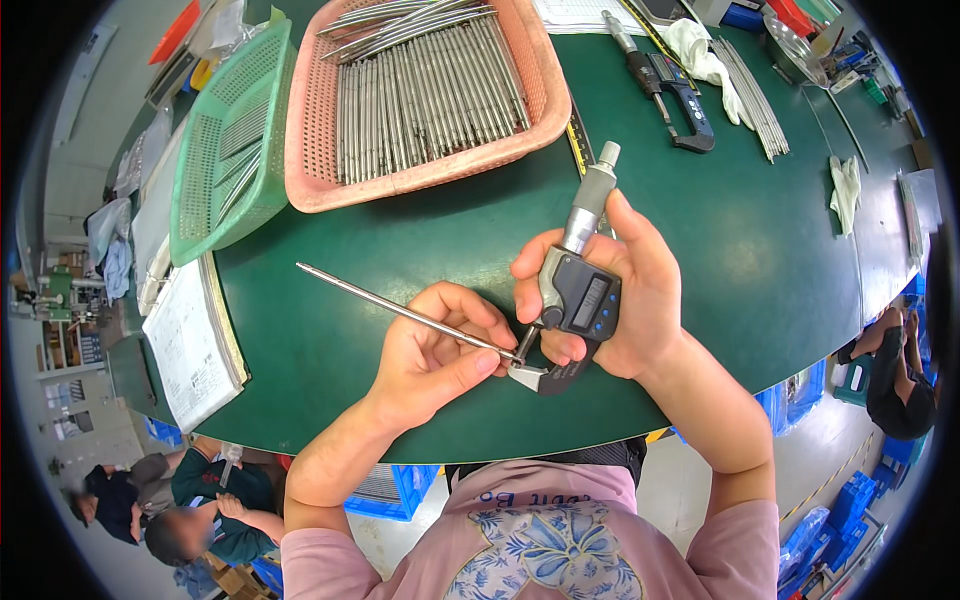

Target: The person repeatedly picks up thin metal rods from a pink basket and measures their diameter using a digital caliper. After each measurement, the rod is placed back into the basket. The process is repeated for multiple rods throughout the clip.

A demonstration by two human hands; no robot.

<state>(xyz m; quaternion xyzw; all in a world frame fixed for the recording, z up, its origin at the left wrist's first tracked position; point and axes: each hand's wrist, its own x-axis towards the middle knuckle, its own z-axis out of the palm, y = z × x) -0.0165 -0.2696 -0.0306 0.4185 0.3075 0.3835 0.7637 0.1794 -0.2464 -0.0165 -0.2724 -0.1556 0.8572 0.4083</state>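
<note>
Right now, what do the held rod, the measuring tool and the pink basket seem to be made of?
Rod: likely steel, smooth and silvery, with bright highlights. Measuring tool: shiny metal barrel; its dark casing could be plastic, given the even black finish. Pink basket: apparently molded plastic, dull, with rows of small holes through its walls.

White glove (845,195) far right, papers (190,345) left, on green tabletop (750,270).

The micrometer's display (593,301) (tiny here) is unreadable; the view's top edge crops white paper (580,16).
</note>
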